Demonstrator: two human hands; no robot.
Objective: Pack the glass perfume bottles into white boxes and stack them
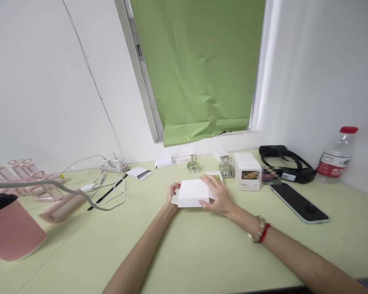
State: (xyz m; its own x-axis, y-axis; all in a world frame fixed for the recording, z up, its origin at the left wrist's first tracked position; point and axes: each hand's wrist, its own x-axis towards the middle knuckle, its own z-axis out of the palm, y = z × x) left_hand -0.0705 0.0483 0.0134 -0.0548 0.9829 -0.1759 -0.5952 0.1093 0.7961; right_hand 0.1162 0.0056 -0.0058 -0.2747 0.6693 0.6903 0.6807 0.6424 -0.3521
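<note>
A plain white box (192, 192) lies between my two hands just above the green table, with flaps sticking out at both ends. My left hand (173, 197) grips its left end, fingers curled partly behind it. Across its right end lies my right hand (217, 197), thumb at the front edge and fingers over the top. Behind the box stand a round glass bottle (193, 164) and a cluster of small glass bottles (226, 167). A larger white printed box (247, 171) stands to the right of the cluster.
Small white boxes (139, 173) lie near the wall. Cables (119, 185) and a power strip are at left, with pink tubes (63, 207) and a pink cup (14, 230). At right are a phone (299, 203), a black headset (300, 173) and a water bottle (335, 157).
</note>
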